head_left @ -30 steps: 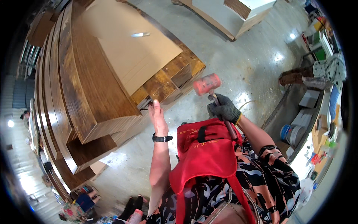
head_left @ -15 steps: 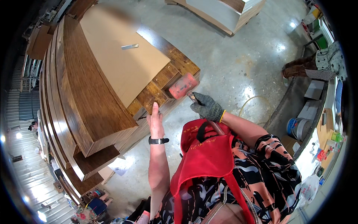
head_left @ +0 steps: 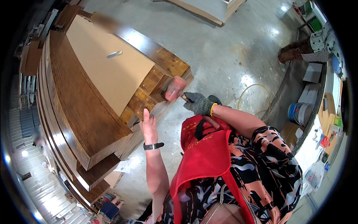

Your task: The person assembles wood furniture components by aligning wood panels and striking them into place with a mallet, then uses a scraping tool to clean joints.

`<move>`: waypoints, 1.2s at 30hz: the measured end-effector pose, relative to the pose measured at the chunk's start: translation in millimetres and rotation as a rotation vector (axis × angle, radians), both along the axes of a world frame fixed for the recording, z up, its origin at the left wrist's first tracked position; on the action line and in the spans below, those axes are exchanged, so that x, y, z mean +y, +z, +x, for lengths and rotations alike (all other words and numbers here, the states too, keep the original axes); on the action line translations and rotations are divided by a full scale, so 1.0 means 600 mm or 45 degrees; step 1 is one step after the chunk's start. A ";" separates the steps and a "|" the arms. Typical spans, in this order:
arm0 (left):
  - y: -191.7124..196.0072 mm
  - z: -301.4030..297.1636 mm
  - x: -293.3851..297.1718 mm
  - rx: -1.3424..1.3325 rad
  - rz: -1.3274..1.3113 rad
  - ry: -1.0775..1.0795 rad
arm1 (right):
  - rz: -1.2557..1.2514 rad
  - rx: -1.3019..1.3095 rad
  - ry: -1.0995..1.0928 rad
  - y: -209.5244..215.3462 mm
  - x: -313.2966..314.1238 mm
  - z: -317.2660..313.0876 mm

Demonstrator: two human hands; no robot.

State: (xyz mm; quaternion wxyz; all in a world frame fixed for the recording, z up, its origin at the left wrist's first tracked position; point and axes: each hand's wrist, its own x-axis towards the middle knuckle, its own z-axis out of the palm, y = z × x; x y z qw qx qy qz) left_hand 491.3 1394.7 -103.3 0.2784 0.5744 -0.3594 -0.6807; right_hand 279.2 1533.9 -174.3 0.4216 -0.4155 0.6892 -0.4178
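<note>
My right hand point(head_left: 199, 103), in a dark grey knit glove with a yellow cuff, is closed round the handle of a mallet. The worn red mallet head point(head_left: 175, 89) is slightly blurred, close against the front edge of the brown wooden frame; I cannot tell whether it touches. My bare left hand point(head_left: 149, 128) grips the front edge of a short brown wooden board point(head_left: 141, 100), thumb on top, the other fingers mostly hidden. This board sits at the end of the frame, beside another short piece point(head_left: 152, 79) and a tan sheet panel point(head_left: 108, 69).
Long stained wooden panels point(head_left: 80, 99) are stacked at the left. A small metal plate point(head_left: 114, 54) lies on the tan panel. A pale hose loop point(head_left: 240, 100) rests on the concrete floor. At the right stand a bucket point(head_left: 300, 113) and another person point(head_left: 302, 48). Another panel stack point(head_left: 209, 11) is at the back.
The whole view has shifted, so the frame appears further left. The mallet head has moved in closer to the frame's edge and is tilted more steeply. My left hand stays at the board.
</note>
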 end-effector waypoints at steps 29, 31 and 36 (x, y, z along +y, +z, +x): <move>0.006 0.001 -0.002 0.031 0.004 -0.052 | 0.232 0.180 0.042 -0.052 -0.010 -0.026; 0.008 -0.002 -0.003 0.033 0.025 -0.040 | 0.210 0.175 -0.009 -0.076 -0.009 -0.023; 0.004 0.005 -0.003 0.008 0.029 -0.035 | 0.094 0.122 -0.006 -0.082 -0.015 0.006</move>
